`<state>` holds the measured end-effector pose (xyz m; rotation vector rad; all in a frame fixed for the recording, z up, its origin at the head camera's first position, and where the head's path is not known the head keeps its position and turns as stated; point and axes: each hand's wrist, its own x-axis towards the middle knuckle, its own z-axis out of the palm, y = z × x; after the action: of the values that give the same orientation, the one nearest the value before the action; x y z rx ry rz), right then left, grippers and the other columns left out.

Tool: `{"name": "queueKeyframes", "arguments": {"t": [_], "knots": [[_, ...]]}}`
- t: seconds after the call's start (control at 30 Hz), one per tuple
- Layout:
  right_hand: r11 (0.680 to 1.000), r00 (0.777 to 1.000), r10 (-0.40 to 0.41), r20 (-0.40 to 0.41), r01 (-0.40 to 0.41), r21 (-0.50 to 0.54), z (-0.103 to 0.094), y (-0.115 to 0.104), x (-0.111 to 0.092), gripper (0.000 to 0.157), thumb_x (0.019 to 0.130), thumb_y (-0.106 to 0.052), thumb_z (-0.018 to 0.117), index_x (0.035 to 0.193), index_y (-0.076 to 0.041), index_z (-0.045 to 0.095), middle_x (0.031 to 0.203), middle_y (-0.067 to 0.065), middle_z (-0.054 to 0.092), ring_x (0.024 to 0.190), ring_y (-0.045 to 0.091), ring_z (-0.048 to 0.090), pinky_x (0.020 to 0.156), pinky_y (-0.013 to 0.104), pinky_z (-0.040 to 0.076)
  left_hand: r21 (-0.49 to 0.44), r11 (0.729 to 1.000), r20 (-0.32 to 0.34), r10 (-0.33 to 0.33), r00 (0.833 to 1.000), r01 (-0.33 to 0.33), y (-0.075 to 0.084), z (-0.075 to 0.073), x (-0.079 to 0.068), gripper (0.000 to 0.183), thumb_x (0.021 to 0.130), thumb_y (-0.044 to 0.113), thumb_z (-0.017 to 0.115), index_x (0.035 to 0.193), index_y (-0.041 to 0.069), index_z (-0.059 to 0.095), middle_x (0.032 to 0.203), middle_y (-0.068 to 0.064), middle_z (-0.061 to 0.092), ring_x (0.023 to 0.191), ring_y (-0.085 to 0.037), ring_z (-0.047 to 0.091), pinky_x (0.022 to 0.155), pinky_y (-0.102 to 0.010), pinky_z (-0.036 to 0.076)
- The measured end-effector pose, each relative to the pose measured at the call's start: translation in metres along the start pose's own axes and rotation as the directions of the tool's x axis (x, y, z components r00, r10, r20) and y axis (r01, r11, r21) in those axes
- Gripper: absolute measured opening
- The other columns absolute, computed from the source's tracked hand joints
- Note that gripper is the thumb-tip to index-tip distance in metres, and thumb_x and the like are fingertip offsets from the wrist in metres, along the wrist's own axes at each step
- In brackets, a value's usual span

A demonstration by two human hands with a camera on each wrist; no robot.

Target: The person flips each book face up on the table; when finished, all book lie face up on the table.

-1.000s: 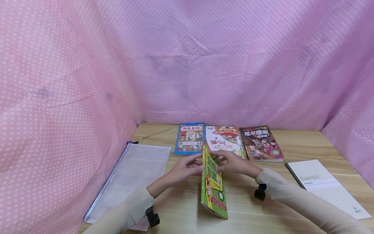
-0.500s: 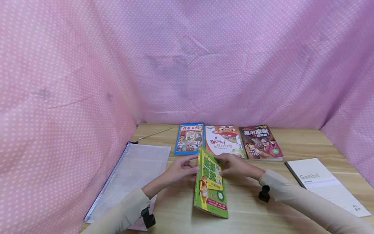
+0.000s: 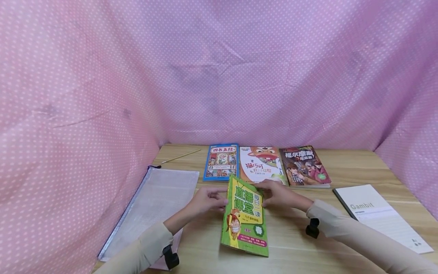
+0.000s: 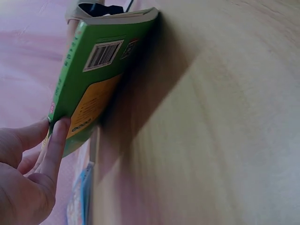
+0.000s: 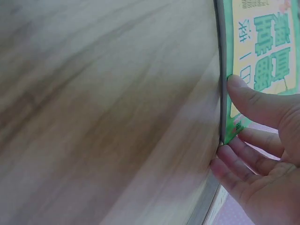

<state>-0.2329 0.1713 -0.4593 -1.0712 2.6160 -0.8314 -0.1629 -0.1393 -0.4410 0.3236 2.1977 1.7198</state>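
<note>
A green paperback book [image 3: 244, 224] with a yellow panel and a cartoon figure on its cover is held tilted over the middle of the wooden table, front cover facing up. My left hand [image 3: 204, 201] pinches its spine edge between thumb and fingers. In the left wrist view the green back cover [image 4: 105, 65] shows a barcode, and a shadow falls on the table beneath. My right hand [image 3: 278, 196] grips the opposite edge near the top corner. Its thumb [image 5: 251, 96] lies on the front cover in the right wrist view, with the other fingers around the corner.
Behind the hands lie a blue-bordered book [image 3: 221, 161], a white book [image 3: 261, 165] and a dark detective book [image 3: 305, 166] in a row. A mesh zip pouch [image 3: 154, 205] and a pencil [image 3: 181, 156] are at left. A white notebook [image 3: 383, 217] lies at right.
The green book has turned from nearly upright on edge to a flatter tilt, its spine edge swinging left, so its front cover shows fully. My left hand moved left with it.
</note>
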Motion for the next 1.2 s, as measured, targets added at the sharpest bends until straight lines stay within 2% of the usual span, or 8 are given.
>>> {"name": "queueKeyframes", "arguments": {"t": [0.1,0.33,0.67,0.8,1.03,1.2], "knots": [[1.000,1.000,-0.010,0.002,0.010,-0.020,-0.002,0.003,-0.002,0.067,0.079,-0.023,0.087,0.137,-0.001,0.062,0.124,0.013,0.067,0.112,0.028,0.060,0.096,0.043,0.052,0.007,1.000,-0.001,-0.012,1.000,0.012,-0.006,0.002,0.001,0.047,0.094,0.008,0.072,0.138,-0.003,0.060,0.096,-0.016,0.077,0.079,-0.016,0.076,0.076,-0.034,0.064],[1.000,1.000,0.014,0.025,-0.014,-0.019,-0.007,0.007,-0.007,0.065,0.078,-0.023,0.088,0.135,0.000,0.064,0.124,0.015,0.064,0.105,0.023,0.056,0.084,0.031,0.049,0.031,0.999,0.016,-0.014,1.000,0.014,-0.014,0.007,0.004,0.048,0.092,0.005,0.073,0.138,-0.004,0.060,0.097,-0.018,0.076,0.084,-0.022,0.076,0.077,-0.034,0.064],[0.995,0.994,0.103,0.022,-0.103,-0.006,-0.012,0.011,-0.017,0.064,0.077,-0.019,0.089,0.134,-0.003,0.065,0.117,0.010,0.061,0.094,0.018,0.050,0.077,0.025,0.046,0.111,0.992,0.105,-0.068,0.992,0.057,-0.016,0.011,0.012,0.071,0.081,0.004,0.084,0.145,0.000,0.054,0.097,-0.008,0.074,0.089,-0.018,0.075,0.083,-0.030,0.062],[0.994,0.994,0.107,0.018,-0.107,-0.008,-0.015,0.013,-0.020,0.063,0.076,-0.017,0.089,0.133,-0.001,0.066,0.115,0.009,0.061,0.092,0.018,0.050,0.074,0.024,0.046,0.109,0.992,0.106,-0.074,0.992,0.062,-0.018,0.016,0.016,0.070,0.081,0.005,0.085,0.144,0.000,0.055,0.095,-0.006,0.074,0.088,-0.018,0.075,0.081,-0.029,0.063],[0.994,0.994,0.105,0.012,-0.105,-0.007,-0.020,0.018,-0.024,0.059,0.078,-0.016,0.088,0.130,0.003,0.067,0.112,0.012,0.062,0.091,0.019,0.052,0.073,0.024,0.047,0.085,0.996,0.112,-0.024,0.993,0.015,-0.024,0.027,0.021,0.062,0.079,-0.001,0.084,0.137,0.000,0.062,0.090,-0.011,0.076,0.082,-0.017,0.076,0.076,-0.028,0.063],[0.994,0.994,0.106,-0.004,-0.106,-0.025,-0.022,0.023,-0.027,0.058,0.077,-0.015,0.088,0.128,0.005,0.067,0.107,0.011,0.061,0.090,0.019,0.052,0.072,0.024,0.045,0.075,0.997,0.096,-0.044,0.994,0.036,-0.027,0.035,0.022,0.063,0.080,-0.001,0.084,0.138,-0.003,0.060,0.089,-0.009,0.077,0.082,-0.016,0.076,0.075,-0.027,0.063]]}}
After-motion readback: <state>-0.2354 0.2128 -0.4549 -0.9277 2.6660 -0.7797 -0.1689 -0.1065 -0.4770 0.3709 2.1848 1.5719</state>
